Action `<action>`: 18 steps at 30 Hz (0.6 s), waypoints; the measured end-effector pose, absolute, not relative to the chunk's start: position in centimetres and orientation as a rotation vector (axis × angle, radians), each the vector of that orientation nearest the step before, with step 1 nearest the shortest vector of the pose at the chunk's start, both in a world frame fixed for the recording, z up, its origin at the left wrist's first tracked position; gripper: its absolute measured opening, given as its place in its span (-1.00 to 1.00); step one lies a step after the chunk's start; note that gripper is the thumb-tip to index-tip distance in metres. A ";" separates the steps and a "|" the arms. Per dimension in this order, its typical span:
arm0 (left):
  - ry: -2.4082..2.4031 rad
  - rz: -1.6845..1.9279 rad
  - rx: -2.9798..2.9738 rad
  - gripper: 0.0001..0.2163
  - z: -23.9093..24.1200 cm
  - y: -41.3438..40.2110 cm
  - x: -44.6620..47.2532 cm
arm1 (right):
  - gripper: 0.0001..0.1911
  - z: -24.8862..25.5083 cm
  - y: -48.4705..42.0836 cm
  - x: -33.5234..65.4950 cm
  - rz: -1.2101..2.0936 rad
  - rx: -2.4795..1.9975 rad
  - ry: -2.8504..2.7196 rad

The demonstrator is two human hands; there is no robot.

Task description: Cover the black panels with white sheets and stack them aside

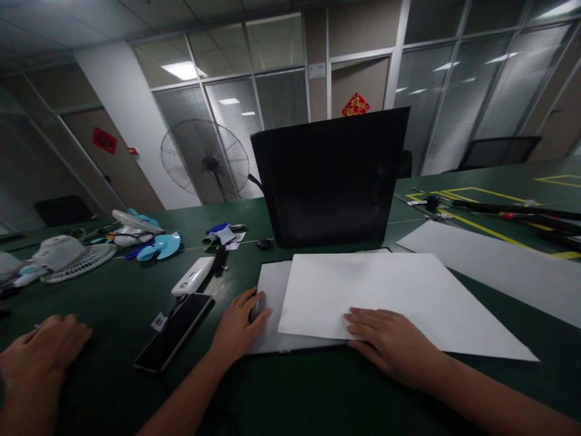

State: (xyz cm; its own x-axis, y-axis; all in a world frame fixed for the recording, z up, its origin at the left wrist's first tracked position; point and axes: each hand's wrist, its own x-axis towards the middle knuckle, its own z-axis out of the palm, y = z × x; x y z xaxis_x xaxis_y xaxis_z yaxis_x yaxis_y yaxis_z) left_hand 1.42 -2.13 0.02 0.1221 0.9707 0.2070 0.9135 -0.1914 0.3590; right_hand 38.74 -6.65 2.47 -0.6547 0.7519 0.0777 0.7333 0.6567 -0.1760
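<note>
White sheet over a panel, a bare hand on each

So the right hand (390,342) is resting on the near edge of a white sheet (358,284), fingers straight and bunched close together. The sheet fans out around that hand from 9 o'clock through 12 to 3. Can't tell if the thumb is pinching the edge.

The left hand (238,327) has thumb and index finger spread apart at the left edge of a pale panel (275,290) with a dark rim. Can't tell if it's actually gripping. The panel sits at its 3 o'clock, partly under the sheet, which starts a bit further along at 2 to 3.

Phone (175,333) on the green surface (295,393) at the left hand's 9 o'clock, white device (193,277) at 10. A big black panel (333,181) stands at the sheet's 12, another white sheet at 2. Someone else's hand (48,345) rests far off at 9.
</note>
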 end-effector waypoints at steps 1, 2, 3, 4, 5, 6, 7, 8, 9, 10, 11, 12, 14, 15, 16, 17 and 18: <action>1.904 0.585 2.240 -0.47 0.0 -2.1 1.4 | -0.51 2.7 -6.7 38.7 0.284 -1.190 -2.723; 1.909 0.571 2.239 -0.46 0.0 -2.1 1.4 | -0.50 2.9 -6.7 38.8 0.371 -1.146 -2.722; 1.914 0.557 2.236 -0.44 0.0 -2.1 1.4 | -0.48 3.1 -6.7 39.0 0.446 -1.101 -2.728; 1.919 0.543 2.233 -0.43 0.0 -2.1 1.4 | -0.47 3.2 -6.6 39.2 0.497 -1.061 -2.732; 1.925 0.529 2.229 -0.42 -0.1 -2.1 1.5 | -0.46 3.2 -6.5 39.5 0.518 -1.030 -2.733; 1.931 0.513 2.224 -0.41 -0.1 -2.1 1.5 | -0.45 3.1 -6.3 39.8 0.502 -1.019 -2.723; 1.936 0.498 2.220 -0.40 -0.2 -2.1 1.5 | -0.45 2.8 -6.1 40.1 0.448 -1.037 -2.696; 1.937 0.486 2.220 -0.40 -0.2 -2.1 1.5 | -0.44 2.5 -5.8 40.5 0.361 -1.090 -2.649; 1.937 0.479 2.221 -0.40 -0.3 -2.1 1.5 | -0.44 2.2 -5.5 40.8 0.260 -1.179 -2.587; 1.935 0.476 2.222 -0.39 -0.3 -2.1 1.5 | -0.44 1.8 -5.3 41.1 0.164 -1.293 -2.520; 1.931 0.480 2.223 -0.40 -0.3 -2.1 1.5 | -0.43 1.5 -5.0 41.4 0.093 -1.409 -2.465; 1.927 0.485 2.224 -0.40 -0.2 -2.1 1.5 | -0.42 1.3 -4.8 41.6 0.052 -1.511 -2.428; 1.921 0.493 2.225 -0.41 -0.2 -2.1 1.6 | -0.37 1.1 -4.6 41.8 0.066 -1.624 -2.436; 1.919 0.493 2.225 -0.40 -0.1 -2.1 1.7 | -0.35 1.1 -4.6 41.8 0.096 -1.631 -2.459; 1.915 0.492 2.228 -0.40 -0.1 -2.2 1.7 | -0.34 1.2 -4.6 41.7 0.126 -1.614 -2.481; 1.910 0.493 2.232 -0.40 0.0 -2.2 1.7 | -0.33 1.2 -4.6 41.6 0.152 -1.585 -2.499; 1.907 0.497 2.236 -0.39 0.0 -2.2 1.7 | -0.32 1.3 -4.7 41.4 0.176 -1.557 -2.511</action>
